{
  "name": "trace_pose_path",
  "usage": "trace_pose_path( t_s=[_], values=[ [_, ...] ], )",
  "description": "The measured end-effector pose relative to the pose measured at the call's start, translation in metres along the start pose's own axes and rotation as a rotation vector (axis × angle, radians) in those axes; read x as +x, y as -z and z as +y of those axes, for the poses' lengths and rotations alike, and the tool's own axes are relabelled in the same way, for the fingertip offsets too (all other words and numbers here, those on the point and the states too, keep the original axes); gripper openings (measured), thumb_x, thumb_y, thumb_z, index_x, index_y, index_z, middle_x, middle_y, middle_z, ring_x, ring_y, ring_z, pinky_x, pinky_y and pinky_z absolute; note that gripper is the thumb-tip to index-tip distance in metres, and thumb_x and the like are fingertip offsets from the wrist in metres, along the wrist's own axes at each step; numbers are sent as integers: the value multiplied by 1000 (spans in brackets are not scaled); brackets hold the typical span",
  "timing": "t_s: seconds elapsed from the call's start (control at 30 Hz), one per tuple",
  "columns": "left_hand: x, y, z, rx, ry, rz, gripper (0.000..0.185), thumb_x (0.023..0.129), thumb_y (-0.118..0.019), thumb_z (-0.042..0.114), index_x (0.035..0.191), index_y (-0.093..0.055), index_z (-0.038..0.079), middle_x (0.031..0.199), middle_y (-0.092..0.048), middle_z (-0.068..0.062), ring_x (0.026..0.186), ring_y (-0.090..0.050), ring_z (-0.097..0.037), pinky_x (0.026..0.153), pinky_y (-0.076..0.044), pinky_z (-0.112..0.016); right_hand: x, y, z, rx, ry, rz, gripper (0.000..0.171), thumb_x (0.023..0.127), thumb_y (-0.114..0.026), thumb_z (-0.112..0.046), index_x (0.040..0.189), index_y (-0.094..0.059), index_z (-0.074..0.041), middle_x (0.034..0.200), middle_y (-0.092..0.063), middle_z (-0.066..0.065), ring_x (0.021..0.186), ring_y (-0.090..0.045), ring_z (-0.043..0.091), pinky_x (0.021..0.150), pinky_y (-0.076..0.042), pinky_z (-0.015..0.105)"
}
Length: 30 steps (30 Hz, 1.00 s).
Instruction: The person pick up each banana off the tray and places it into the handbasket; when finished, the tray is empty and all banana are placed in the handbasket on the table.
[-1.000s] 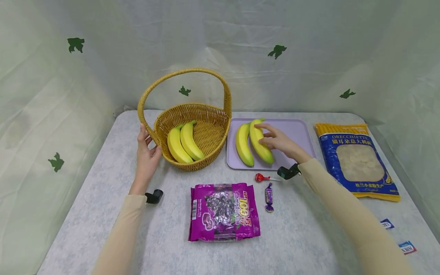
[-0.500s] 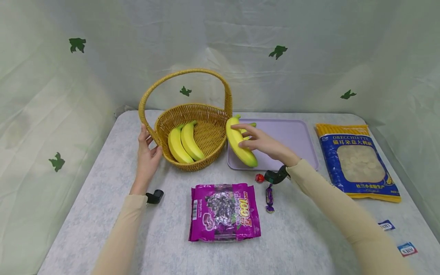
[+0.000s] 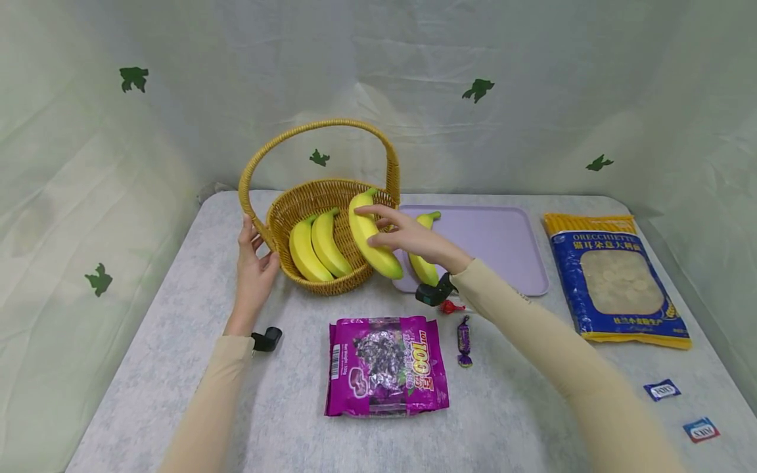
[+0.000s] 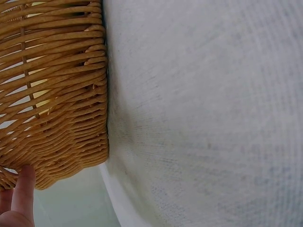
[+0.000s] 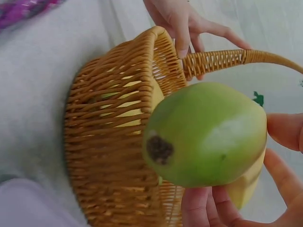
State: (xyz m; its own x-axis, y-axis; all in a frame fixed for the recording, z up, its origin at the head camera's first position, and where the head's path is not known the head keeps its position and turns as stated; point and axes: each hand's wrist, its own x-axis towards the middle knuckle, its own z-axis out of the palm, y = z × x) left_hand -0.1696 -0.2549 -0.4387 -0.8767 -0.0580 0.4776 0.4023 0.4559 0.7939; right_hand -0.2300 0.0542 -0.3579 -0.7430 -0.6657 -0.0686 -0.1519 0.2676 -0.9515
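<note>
Near the middle of the head view, the right hand [image 3: 414,240] holds a banana [image 3: 372,244] in curled fingers over the right rim of the basket [image 3: 345,279]. The left hand [image 3: 254,253] grips the basket's left side where the handle meets the rim. Two bananas [image 3: 316,246] lie inside, and one more [image 3: 424,263] lies on the tray [image 3: 503,246] at right.

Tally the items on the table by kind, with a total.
Bananas: 4 (one held, two in basket, one on tray)
Baskets: 1
Trays: 1
Snack bags: 2
Loose candies: 2
Small sachets: 2
Total: 12
</note>
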Motion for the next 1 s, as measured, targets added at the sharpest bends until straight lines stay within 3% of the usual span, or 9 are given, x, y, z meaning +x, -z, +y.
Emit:
trace_pose_path(
  t_s=[0.47, 0.7, 0.87, 1.0],
  values=[
    [0, -1, 0, 4, -5, -1, 82, 95, -45, -5, 154, -2, 31, 147, -25, -17, 131, -35, -30, 91, -41, -22, 53, -15, -5, -34, -16, 16, 56, 92, -63, -16, 145, -45, -19, 143, -41, 0, 115, -46, 21, 79, -48, 34],
    [0, -1, -2, 8, -27, 2, 81, 95, -44, -5, 154, -2, 31, 147, -24, -19, 132, -35, -30, 91, -41, -22, 68, -21, -2, -62, -66, 22, 56, 93, -61, -15, 146, -43, -18, 123, -52, 11, 78, -45, 15, 69, -45, 36],
    [-1, 0, -2, 11, -35, 5, 81, 95, -43, -6, 153, -2, 33, 146, -24, -22, 132, -35, -31, 91, -41, -22, 77, -25, 0, -102, -107, 55, 56, 93, -61, -15, 145, -44, -18, 116, -53, 11, 70, -44, 13, 70, -47, 40],
    [-1, 0, -1, 2, -34, 6, 81, 95, -44, -5, 154, -2, 32, 146, -23, -23, 132, -34, -32, 91, -41, -22, 82, -30, 3, -181, -143, 68, 56, 91, -62, -13, 144, -45, -17, 109, -54, 12, 67, -41, 13, 66, -43, 32]
  ],
)
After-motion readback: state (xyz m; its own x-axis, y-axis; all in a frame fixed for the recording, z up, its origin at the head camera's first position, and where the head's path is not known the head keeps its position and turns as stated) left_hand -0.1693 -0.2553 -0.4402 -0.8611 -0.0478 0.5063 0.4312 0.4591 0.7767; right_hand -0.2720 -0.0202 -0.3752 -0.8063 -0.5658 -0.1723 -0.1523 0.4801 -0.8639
